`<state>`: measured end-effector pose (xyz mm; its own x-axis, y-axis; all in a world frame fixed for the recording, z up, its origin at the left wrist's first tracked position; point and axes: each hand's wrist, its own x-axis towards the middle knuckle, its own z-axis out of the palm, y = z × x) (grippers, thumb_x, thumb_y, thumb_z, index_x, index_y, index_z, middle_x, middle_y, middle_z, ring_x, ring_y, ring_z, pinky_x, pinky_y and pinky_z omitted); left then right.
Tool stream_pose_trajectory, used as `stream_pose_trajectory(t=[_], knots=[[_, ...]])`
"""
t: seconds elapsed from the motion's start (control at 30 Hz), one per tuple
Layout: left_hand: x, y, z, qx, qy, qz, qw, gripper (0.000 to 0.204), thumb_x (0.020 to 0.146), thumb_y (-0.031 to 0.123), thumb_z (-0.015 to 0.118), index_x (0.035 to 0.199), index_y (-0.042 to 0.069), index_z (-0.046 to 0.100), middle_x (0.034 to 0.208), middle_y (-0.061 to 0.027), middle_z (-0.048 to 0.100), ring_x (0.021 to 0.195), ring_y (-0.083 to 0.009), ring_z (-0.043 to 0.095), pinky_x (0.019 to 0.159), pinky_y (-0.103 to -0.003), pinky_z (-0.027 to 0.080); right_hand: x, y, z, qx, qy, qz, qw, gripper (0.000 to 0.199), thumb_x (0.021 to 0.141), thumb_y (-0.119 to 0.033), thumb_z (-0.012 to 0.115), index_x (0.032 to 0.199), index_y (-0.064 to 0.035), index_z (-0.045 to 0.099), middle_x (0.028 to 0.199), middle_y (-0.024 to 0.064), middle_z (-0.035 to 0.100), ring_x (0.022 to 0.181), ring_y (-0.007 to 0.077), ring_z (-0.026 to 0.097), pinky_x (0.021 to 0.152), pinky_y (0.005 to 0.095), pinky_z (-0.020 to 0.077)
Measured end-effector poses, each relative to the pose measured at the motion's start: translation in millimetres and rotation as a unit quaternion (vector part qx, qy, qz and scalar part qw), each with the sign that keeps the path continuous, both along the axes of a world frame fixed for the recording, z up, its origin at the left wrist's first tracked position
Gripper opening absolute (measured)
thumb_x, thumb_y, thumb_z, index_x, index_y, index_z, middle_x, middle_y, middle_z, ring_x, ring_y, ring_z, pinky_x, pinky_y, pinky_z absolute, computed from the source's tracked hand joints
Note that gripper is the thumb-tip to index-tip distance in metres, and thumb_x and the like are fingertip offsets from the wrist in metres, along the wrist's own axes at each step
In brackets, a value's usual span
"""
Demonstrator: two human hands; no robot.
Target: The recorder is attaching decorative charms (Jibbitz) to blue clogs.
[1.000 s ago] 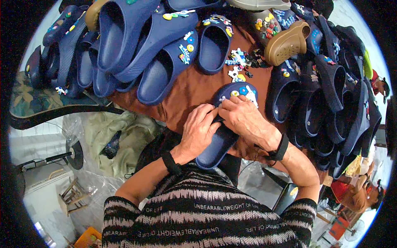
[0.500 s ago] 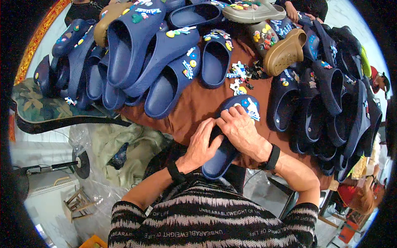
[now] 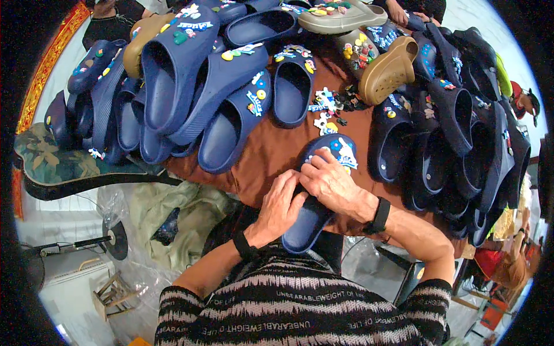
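A navy blue foam clog [image 3: 307, 226] rests at the near edge of the brown cloth, its heel toward me and its toe pointing away. White, yellow and blue shoe charms [image 3: 344, 152] sit on its toe. My right hand [image 3: 333, 183] is closed over the clog's upper with bent fingers, the fingertips tucked out of sight. At the opening's left side, my left hand [image 3: 280, 202] grips the clog, its fingers partly inside and its thumb against the upper. Whatever either hand pinches inside the shoe is hidden. Loose charms [image 3: 325, 100] lie just past the toe, beside small black pieces [image 3: 350, 99].
Navy clogs [image 3: 234, 135] are heaped along the left and far side, and dark clogs [image 3: 433, 155] on the right. A brown clog [image 3: 388, 70] leans near a grey one [image 3: 344, 16]. Another person's hand [image 3: 397, 12] shows at the far edge. The brown cloth [image 3: 254, 180] covers the table.
The whole view has shifted slightly. Both hands keep their hold on the same clog, with only slight movement of the fingers.
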<state>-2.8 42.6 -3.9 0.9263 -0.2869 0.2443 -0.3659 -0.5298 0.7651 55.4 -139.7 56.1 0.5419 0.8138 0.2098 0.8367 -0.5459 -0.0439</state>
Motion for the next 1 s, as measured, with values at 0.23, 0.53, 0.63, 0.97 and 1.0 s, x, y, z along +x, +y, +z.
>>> stream_pose_trajectory(t=[0.23,0.53,0.63,0.97,1.0], knots=[[4,4,7,0.042,-0.014,-0.022,0.999,0.044,0.097,0.023,0.061,0.129,-0.005,0.053,0.132,-0.0253,0.054,0.120,-0.0426,0.054,0.102,-0.048,0.046,1,-1,1,-0.012,-0.001,-0.025,1.000,0.018,0.080,-0.015,0.062,0.094,-0.0079,0.071,0.089,0.0065,0.061,0.095,0.0237,0.060,0.098,0.0435,0.0430],[13,-4,21,0.052,0.003,-0.013,0.999,0.048,0.084,0.017,0.074,0.125,0.001,0.058,0.127,-0.0203,0.060,0.114,-0.0403,0.061,0.098,-0.046,0.050,-18,-11,-1,0.072,0.030,-0.119,0.990,0.013,0.082,-0.013,0.061,0.094,-0.0086,0.066,0.093,0.0095,0.061,0.094,0.0273,0.062,0.096,0.0469,0.0452],[15,-6,21,0.065,-0.030,-0.022,0.997,0.041,0.082,0.013,0.072,0.120,0.001,0.062,0.123,-0.0203,0.062,0.110,-0.0400,0.062,0.095,-0.046,0.051,-26,-16,5,0.093,0.028,-0.157,0.983,0.015,0.079,-0.012,0.065,0.093,-0.0082,0.064,0.093,0.0104,0.061,0.094,0.0286,0.061,0.091,0.0448,0.0475],[17,-5,22,0.064,-0.038,-0.031,0.997,0.045,0.084,0.011,0.070,0.126,0.001,0.057,0.126,-0.0179,0.060,0.113,-0.0389,0.059,0.096,-0.047,0.048,-21,-32,6,0.250,0.169,-0.115,0.947,0.038,0.083,-0.026,0.076,0.111,-0.0041,0.062,0.106,0.0158,0.064,0.105,0.0361,0.060,0.089,0.0448,0.0495],[12,-4,19,0.056,0.006,-0.027,0.998,0.060,0.084,0.010,0.071,0.139,0.003,0.048,0.134,-0.0211,0.055,0.122,-0.0425,0.057,0.101,-0.049,0.048,-24,-37,6,0.269,0.234,-0.141,0.924,0.040,0.088,-0.028,0.074,0.117,-0.0036,0.062,0.113,0.0181,0.065,0.109,0.0387,0.060,0.092,0.0461,0.0486]])
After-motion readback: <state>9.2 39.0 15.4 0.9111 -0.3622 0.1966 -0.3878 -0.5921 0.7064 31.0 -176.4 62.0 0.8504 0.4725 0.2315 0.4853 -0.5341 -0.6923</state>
